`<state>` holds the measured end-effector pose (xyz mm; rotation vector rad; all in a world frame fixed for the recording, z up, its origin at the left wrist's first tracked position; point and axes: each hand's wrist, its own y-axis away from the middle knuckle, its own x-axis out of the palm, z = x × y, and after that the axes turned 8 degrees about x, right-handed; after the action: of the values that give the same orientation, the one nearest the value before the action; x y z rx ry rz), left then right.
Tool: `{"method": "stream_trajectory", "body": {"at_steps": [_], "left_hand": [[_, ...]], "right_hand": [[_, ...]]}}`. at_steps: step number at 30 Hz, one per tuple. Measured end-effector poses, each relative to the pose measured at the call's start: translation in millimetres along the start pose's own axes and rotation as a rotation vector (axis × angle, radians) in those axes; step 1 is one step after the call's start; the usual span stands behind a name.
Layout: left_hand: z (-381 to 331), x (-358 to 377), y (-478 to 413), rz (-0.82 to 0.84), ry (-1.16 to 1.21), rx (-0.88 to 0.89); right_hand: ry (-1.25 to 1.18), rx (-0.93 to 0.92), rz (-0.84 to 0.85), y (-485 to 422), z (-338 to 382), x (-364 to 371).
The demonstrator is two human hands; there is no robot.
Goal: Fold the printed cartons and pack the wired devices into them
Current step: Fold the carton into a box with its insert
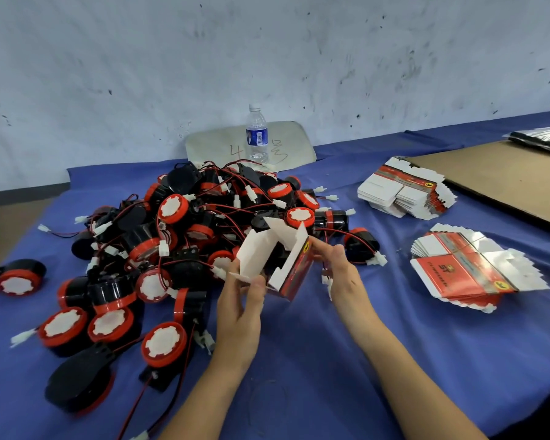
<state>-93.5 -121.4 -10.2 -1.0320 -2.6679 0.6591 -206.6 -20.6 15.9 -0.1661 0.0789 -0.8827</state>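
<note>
Half-folded printed carton point(295, 274) (flaps open), left hand point(240, 301) pinches its white flap, right hand point(340, 271) grips its red side, wired devices point(172, 209) heaped behind

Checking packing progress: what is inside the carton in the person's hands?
The carton is open, showing white inner walls and a dark shape; whether that is a device inside or the pile behind cannot be told. The left hand covers its lower end.
</note>
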Motion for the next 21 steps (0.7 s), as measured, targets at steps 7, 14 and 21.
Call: {"method": "stream_trajectory", "body": {"at_steps": [7,14,21], "left_hand": [[5.7,-3.3,-1.8,-0.005,0.067,0.054],[-0.7,-1.3,-5.4,-0.001,0.159,0.091],[-5.0,6.2,3.5,0.075,0.156,0.111]], "right_hand": [[0.001,-0.055,0.022,4.7,-1.9,-2.4],[-0.05,-0.067,0.166,8.0,0.0,2.7],[-0.085,-0.083,0.148,8.4,-0.7,2.0]]}}
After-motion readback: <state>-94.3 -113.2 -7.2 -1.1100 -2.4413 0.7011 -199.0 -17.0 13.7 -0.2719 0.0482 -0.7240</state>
